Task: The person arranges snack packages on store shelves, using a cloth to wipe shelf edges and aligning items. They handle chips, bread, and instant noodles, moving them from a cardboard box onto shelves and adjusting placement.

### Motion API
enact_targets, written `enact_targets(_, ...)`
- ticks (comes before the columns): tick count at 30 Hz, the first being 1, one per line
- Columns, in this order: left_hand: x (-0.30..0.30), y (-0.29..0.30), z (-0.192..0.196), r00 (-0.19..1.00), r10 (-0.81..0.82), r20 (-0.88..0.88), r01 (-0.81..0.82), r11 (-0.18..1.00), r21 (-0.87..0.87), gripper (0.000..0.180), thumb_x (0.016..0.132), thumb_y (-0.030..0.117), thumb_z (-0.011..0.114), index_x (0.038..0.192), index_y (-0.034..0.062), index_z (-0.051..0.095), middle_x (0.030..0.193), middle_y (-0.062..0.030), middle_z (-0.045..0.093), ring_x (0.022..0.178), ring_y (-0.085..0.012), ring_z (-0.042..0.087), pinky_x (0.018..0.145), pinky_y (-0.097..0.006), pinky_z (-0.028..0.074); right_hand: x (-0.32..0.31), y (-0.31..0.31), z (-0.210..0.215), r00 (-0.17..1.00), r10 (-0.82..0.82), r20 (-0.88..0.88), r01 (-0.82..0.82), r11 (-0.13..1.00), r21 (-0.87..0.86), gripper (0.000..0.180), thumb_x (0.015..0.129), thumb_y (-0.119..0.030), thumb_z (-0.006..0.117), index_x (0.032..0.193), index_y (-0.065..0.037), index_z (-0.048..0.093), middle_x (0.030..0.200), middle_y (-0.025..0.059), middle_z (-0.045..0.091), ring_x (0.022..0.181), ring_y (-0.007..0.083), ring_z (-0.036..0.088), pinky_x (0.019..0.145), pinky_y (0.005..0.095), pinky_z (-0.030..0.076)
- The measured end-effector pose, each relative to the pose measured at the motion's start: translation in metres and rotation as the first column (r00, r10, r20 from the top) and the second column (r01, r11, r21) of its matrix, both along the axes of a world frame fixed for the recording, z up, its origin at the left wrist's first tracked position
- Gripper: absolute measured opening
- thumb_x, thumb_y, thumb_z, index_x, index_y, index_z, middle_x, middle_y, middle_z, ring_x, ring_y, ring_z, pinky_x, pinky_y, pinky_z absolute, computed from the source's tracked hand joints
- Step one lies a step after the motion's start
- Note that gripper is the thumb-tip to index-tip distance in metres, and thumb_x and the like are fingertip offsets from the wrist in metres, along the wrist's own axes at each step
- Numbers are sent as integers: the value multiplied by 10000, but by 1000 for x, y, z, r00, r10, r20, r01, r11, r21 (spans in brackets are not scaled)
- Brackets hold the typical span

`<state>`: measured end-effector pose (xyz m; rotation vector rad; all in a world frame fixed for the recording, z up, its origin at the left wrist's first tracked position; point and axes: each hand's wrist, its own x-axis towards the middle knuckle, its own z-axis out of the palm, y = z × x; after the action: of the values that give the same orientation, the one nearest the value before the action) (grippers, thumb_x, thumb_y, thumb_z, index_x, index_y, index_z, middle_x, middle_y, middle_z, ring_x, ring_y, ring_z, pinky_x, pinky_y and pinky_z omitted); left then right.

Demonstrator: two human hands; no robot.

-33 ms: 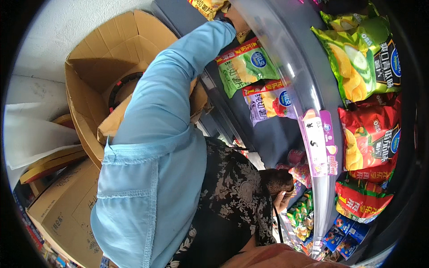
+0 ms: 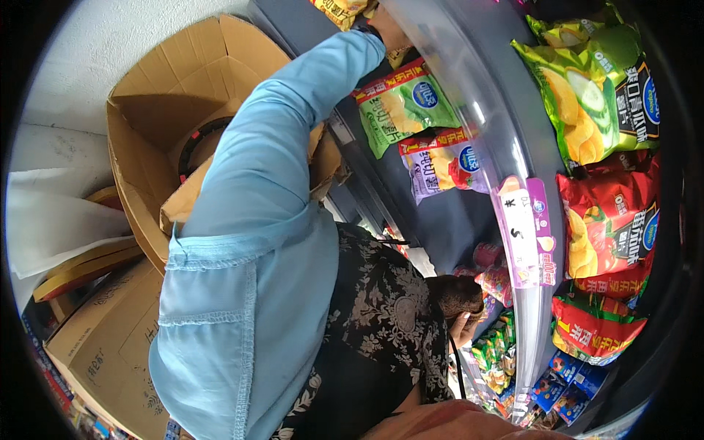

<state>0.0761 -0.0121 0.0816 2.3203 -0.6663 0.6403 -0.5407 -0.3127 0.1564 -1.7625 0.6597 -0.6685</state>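
In the head view my left arm, in a light blue sleeve (image 2: 253, 158), stretches up to the shelf. My left hand (image 2: 390, 28) is at the top, behind the clear shelf lip, with its fingers hidden. Around it lie a yellow snack bag (image 2: 339, 12) and a green chip bag (image 2: 411, 106), with a purple and red chip bag (image 2: 446, 166) beyond. Lower right of centre, a few fingers of my right hand (image 2: 462, 329) show, curled against a dark brown rounded thing (image 2: 456, 297) whose kind is unclear. The rest of that hand is hidden.
An opened cardboard box (image 2: 158, 139) stands at left, above another carton (image 2: 110, 352). The clear shelf lip (image 2: 484, 139) curves down the right, carrying a price tag (image 2: 524, 231). Beyond it are a green chip bag (image 2: 587, 103), red chip bags (image 2: 612, 220) and blue packs (image 2: 561, 385).
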Motion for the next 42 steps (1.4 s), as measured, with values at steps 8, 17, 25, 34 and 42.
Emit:
enact_targets(8,-59,30,19,996,-85,2,85,995,-44,1178,712,692,797,1595,92,300,1511,-352,336,1396,-476,390,1156,-500,389,-9,-17,-12,999,49,-7,-50,997,-60,555,1006,-268,686,1402,88,530,1310,169,654,1170,247,628,1052,381,462)
enact_targets(17,-146,11,1,864,-273,-423,434,831,349,1413,631,493,936,1660,309,-14,1663,-346,-15,1479,-518,313,1150,-517,414,-20,-12,-17,994,110,16,-110,994,2,463,1036,-248,631,1373,61,552,1291,134,647,1152,216,611,1033,361,463)
enact_targets(25,-165,1,10,831,-173,-529,371,881,294,1422,657,305,949,1648,250,-70,1661,-316,122,1303,-517,541,1018,-523,539,3,-23,-4,964,262,31,-250,943,-218,562,992,-342,670,1315,109,581,1251,190,663,1136,273,633,1039,404,465)
enact_targets(34,-213,15,28,973,-209,-97,226,943,243,753,810,373,820,1448,91,535,1393,-207,590,1081,-374,684,861,-476,574,12,-12,38,950,309,55,-266,887,-377,552,958,-347,696,1252,114,620,1271,211,647,1190,317,613,1063,436,454)
enact_targets(42,-341,-19,120,826,-356,437,495,828,-262,210,876,106,727,1074,37,727,1028,-141,740,878,-319,736,722,-393,604,46,5,127,908,358,219,28,470,-882,433,799,-61,734,1222,-11,656,1273,235,617,1162,384,604,1033,455,484)
